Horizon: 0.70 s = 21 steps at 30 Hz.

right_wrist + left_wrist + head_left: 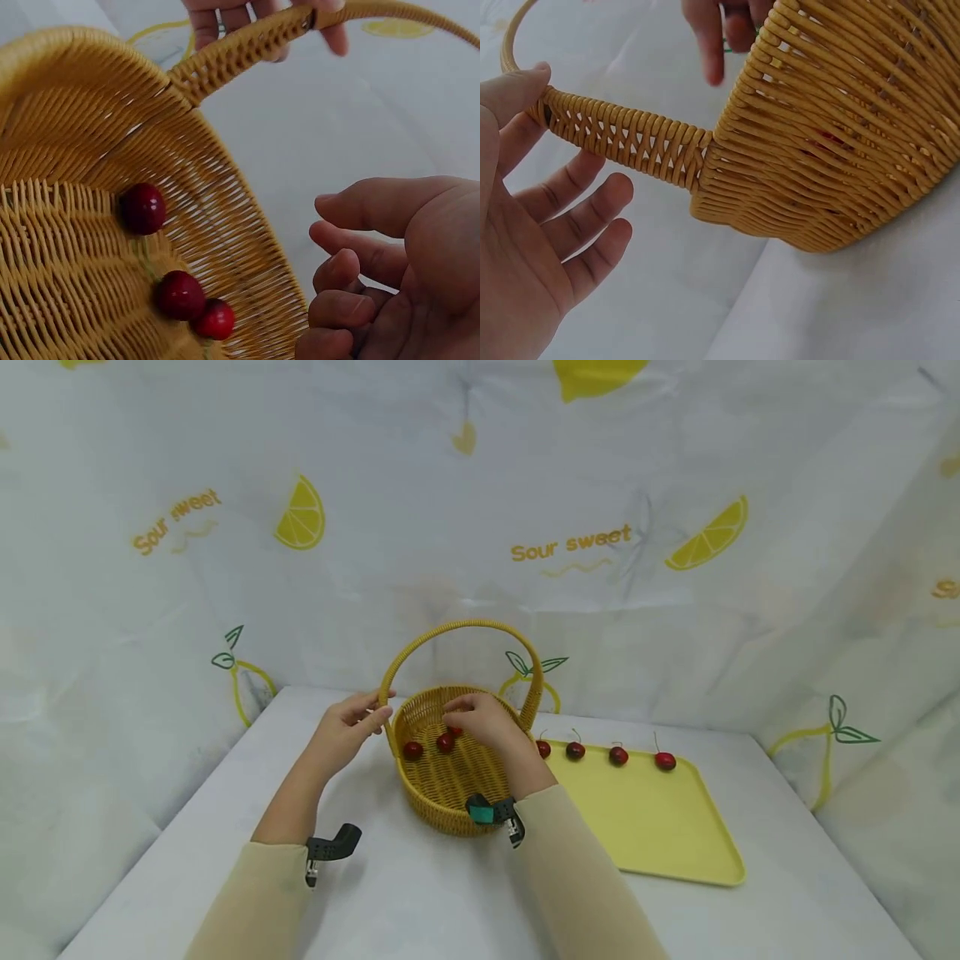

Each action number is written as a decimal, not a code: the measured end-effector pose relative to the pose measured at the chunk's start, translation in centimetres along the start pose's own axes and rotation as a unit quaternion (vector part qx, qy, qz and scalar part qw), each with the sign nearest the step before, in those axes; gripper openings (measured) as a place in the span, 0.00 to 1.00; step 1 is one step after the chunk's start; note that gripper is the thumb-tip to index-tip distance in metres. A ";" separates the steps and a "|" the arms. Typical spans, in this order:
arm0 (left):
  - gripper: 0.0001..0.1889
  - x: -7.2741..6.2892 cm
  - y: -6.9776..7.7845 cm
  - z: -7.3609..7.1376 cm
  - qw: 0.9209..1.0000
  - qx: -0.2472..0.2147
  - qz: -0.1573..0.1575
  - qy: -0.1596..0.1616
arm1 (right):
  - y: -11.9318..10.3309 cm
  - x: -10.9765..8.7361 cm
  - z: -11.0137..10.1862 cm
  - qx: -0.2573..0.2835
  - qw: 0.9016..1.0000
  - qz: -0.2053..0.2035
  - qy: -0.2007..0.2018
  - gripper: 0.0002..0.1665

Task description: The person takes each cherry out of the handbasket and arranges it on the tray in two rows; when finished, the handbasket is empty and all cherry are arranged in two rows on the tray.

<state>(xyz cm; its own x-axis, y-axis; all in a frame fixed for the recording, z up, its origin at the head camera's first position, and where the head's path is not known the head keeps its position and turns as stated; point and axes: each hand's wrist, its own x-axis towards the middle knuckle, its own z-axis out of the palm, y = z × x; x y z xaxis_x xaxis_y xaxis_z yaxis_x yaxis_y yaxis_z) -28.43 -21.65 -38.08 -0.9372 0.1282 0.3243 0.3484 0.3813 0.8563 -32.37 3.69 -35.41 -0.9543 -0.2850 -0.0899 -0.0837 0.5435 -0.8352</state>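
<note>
Ahead of my hands hangs a white cloth (420, 510) printed with yellow lemons, and beneath them spreads the white table (412, 902). To the right of my right hand (483, 720) lies a shallow, rectangular, pale-yellow tray (660, 827). Between and below both hands stands a round, golden-brown woven basket (450, 822) with a tall arched handle (476, 623). My left hand (348, 731) pinches the handle near its foot between thumb and forefinger, the other fingers loosely fanned; my right hand is loosely bent, holding nothing. Smallest are the glossy, round, dark-red cherries: three inside the basket (412, 750), below and left of my right hand, and four stemmed ones in a row (618, 756) along the tray's far edge, to its right.

I think a tug from my left hand could tip the basket and set the cherries inside rolling. My beige right sleeve (585, 877), so near the tray, might knock the row if that arm swings low.

The head view alone takes in the tray; the right wrist view shows the bare gap between my right thumb and forefinger. The left wrist view shows my thumb on the handle, but only a speck of red through the weave.
</note>
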 end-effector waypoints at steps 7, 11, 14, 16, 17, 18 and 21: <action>0.21 -0.1 0.1 0.8 1.000 -0.003 -0.005 0.000 | 2.5 2.2 0.8 -0.009 0.998 0.053 -0.034 0.19; 0.21 -0.1 0.1 0.8 1.000 0.002 0.000 -0.001 | 3.6 3.0 1.1 -0.039 0.996 0.062 -0.053 0.20; 0.21 0.0 0.2 0.6 1.000 0.008 0.001 0.003 | 4.0 3.3 1.3 -0.069 0.994 0.044 -0.071 0.20; 0.21 0.0 0.2 0.5 1.000 0.011 0.000 0.004 | 4.1 3.4 1.5 -0.089 0.992 0.032 -0.086 0.18; 0.21 0.0 0.2 0.4 1.000 0.011 -0.002 0.004 | 4.1 3.5 1.7 -0.102 0.990 0.025 -0.095 0.18; 0.21 0.0 0.2 0.3 1.000 0.011 -0.003 0.004 | 4.1 3.5 1.8 -0.114 0.988 0.019 -0.101 0.18; 0.21 0.0 0.0 0.1 1.000 0.009 -0.004 0.002 | 4.0 3.5 2.0 -0.143 0.983 0.013 -0.117 0.18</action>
<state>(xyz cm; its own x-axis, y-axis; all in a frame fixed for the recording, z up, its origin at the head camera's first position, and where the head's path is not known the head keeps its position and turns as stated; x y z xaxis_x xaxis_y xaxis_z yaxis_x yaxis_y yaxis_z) -28.38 -21.52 -38.12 -0.9396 0.1211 0.3201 0.3414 0.3981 0.8515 -35.47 3.29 -40.16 -0.8684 -0.4226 -0.2595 -0.1682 0.7433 -0.6474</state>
